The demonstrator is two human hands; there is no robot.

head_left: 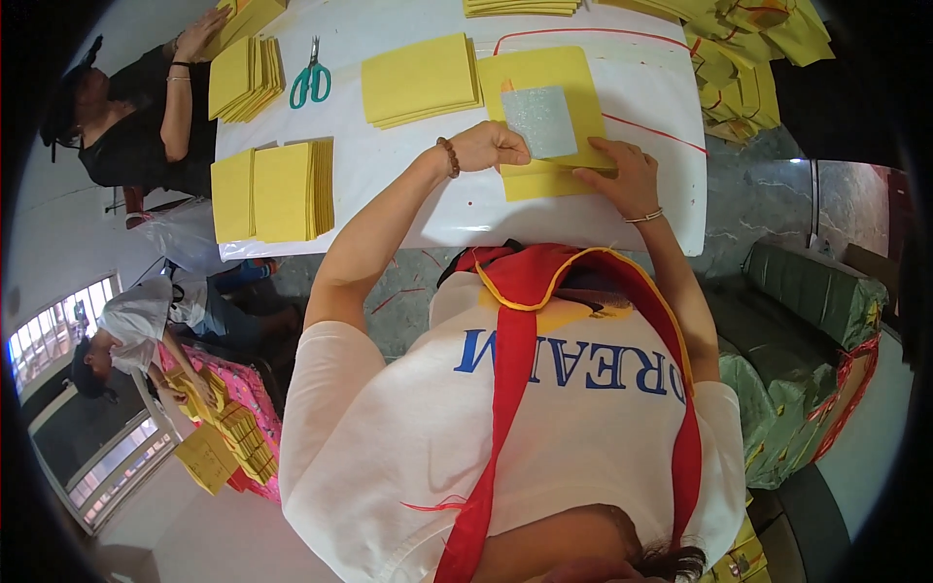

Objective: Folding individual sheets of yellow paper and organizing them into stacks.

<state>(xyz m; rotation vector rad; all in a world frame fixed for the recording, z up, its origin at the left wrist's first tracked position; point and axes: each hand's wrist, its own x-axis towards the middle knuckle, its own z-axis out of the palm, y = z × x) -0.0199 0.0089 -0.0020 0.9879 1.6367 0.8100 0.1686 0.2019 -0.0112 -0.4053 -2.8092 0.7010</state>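
Note:
A large yellow paper sheet [575, 73] lies before me on the white table, its near edge folded up into a flap. On the sheet rests a silvery-grey square of paper [541, 121], with a bit of orange at its top left corner. My left hand [493, 146] is closed, thumb and fingertips pinched at the sheet's left side, by the square's lower left corner. Spread over the right end of the flap, my right hand [627, 180] has its thumb apart from its fingers. A stack of folded yellow paper [420, 80] sits just left of the sheet.
Teal-handled scissors [311, 80] and more yellow stacks [282, 194] lie at the table's left. Red cord [656, 134] runs beside the sheet. One person [136, 131] works at the far left, another [146, 321] at a pink-covered table. Yellow bundles [743, 87] are heaped at right.

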